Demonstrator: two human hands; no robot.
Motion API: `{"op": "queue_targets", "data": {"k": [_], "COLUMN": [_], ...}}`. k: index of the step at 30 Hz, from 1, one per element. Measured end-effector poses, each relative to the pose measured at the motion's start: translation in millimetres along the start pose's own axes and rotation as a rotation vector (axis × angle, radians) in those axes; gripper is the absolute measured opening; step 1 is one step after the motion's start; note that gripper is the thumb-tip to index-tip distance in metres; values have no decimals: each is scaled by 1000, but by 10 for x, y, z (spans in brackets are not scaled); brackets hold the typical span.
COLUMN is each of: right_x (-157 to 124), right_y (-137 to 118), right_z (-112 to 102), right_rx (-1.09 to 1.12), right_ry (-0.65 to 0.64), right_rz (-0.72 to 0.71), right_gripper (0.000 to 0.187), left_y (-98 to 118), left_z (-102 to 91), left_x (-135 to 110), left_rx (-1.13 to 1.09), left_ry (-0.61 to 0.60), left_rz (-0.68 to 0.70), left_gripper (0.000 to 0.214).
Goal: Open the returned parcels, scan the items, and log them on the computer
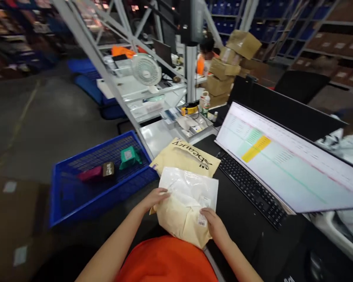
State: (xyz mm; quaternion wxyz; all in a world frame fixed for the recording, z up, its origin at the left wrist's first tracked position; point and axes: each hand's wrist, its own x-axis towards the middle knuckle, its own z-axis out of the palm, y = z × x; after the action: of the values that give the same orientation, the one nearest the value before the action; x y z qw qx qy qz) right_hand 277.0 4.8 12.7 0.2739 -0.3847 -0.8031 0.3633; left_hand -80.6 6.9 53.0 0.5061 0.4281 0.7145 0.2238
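In front of my orange top I have a plastic packing bag [179, 219], white at its upper end and cream and bulging below, with a barcode label near its right side. My left hand [155, 198] grips its left edge, thumb and fingers bent over the film. On the right edge, beside the label, my right hand [215, 226] is closed, its fingertips on the front. What the bag contains is hidden. Behind it, a pale yellow mailer [176, 154] with large black lettering lies on the black desk mat, partly covered by the bag.
A blue plastic crate [85, 156] at my left holds a green packet [128, 156] and a dark red box [91, 173]. Right of the bag are a black keyboard [250, 188] and a tilted monitor [282, 156]. A metal post [191, 74] and cartons [220, 84] stand beyond.
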Motion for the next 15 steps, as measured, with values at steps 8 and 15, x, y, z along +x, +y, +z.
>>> {"op": "queue_targets", "data": {"k": [8, 15], "right_x": [333, 916], "right_y": [118, 83], "right_z": [-6, -192], "right_rx": [-193, -399], "right_ry": [8, 87], "right_rz": [-135, -20], "right_gripper": [39, 46], "left_y": [-397, -570], "left_z": [246, 111], "left_x": [-202, -586], "left_rx": [-147, -326], "left_ry": [-10, 187], "left_rz": [-36, -24], "left_gripper": [67, 32]}}
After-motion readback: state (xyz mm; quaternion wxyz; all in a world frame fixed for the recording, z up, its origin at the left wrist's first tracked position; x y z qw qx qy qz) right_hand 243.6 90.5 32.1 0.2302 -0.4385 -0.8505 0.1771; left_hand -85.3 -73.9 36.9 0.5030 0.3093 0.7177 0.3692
